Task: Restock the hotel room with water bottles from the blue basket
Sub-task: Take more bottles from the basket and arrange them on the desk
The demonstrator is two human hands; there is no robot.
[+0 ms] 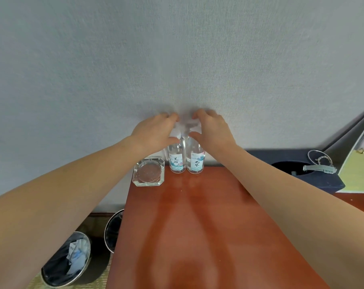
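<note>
Two clear water bottles with white and blue labels stand upright side by side at the far edge of the reddish wooden table (197, 226), against the grey wall. My left hand (156, 132) grips the top of the left bottle (176, 161). The top of the right bottle (195, 162) is gripped by my right hand (212, 130). Both caps are blurred and partly hidden by my fingers. The blue basket is not in view.
A square glass ashtray (149, 173) sits just left of the bottles at the table's corner. A dark blue box (314, 176) with bracelets on it lies to the right. Two round bins (66, 261) stand on the floor to the left.
</note>
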